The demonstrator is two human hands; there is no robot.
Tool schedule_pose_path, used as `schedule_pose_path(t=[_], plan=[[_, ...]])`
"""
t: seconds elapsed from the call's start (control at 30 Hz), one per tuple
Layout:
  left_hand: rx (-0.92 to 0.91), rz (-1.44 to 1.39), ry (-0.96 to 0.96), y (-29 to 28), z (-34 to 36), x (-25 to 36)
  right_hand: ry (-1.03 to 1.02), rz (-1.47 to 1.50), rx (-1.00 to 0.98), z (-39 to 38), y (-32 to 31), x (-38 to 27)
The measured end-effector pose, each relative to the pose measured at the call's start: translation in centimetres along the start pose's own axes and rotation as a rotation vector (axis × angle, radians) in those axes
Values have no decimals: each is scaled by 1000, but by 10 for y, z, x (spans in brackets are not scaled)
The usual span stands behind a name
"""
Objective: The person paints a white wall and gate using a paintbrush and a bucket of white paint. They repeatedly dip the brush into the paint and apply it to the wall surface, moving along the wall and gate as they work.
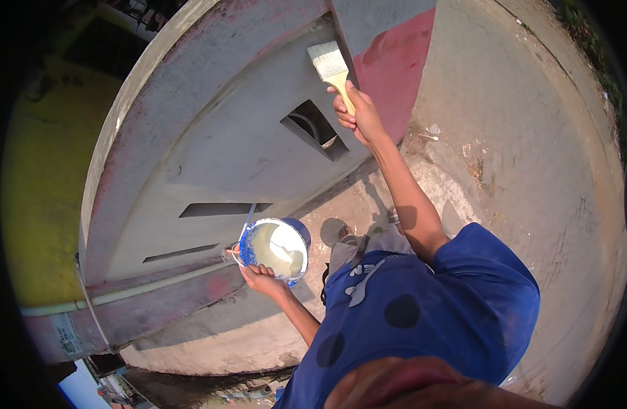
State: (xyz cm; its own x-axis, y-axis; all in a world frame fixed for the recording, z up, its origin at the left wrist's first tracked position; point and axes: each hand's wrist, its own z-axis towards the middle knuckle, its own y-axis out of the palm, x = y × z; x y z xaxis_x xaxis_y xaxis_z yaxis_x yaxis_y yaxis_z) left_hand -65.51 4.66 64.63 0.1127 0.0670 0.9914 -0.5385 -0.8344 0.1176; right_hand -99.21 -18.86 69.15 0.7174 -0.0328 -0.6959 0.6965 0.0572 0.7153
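Observation:
My right hand (357, 112) is closed round the pale wooden handle of a flat paintbrush (329, 63), its arm stretched out. The wide bristles are coated whitish and point up at the grey wall (225, 160), close to the edge of its recessed panel. Whether they touch the surface I cannot tell. Lower down, my left hand (261, 278) grips a blue bucket (302, 232) at its near left edge; rim or handle I cannot make out. Pale, milky liquid shines inside the bucket, and a thin handle arches beside it.
A square opening (316, 129) and narrow slots (221, 209) pierce the wall. Beyond its corner lies a red-painted section (392, 75). A pale pipe (132, 292) runs along the wall's foot. Bits of litter (433, 129) lie on the concrete ground (518, 170) to the right.

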Motion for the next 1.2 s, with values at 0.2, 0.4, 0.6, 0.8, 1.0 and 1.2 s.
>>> schedule_pose_path(t=[0.2,0.4,0.6,0.8,1.0,1.2], plan=[[-41,-11,27,-3,14,8,-38,-232,-62,2,15,-34],[-46,-22,66,-13,31,12,-111,-166,108,29,3,-45],[-19,-47,69,-37,45,9,-320,-112,225,31,63,16],[95,-123,-6,-67,49,3,-250,-371,30,-18,188,133],[184,-174,-37,-111,59,-7,-65,-444,-189,-49,252,219],[191,-120,-66,-138,86,-9,-143,-582,-279,-25,287,224]])
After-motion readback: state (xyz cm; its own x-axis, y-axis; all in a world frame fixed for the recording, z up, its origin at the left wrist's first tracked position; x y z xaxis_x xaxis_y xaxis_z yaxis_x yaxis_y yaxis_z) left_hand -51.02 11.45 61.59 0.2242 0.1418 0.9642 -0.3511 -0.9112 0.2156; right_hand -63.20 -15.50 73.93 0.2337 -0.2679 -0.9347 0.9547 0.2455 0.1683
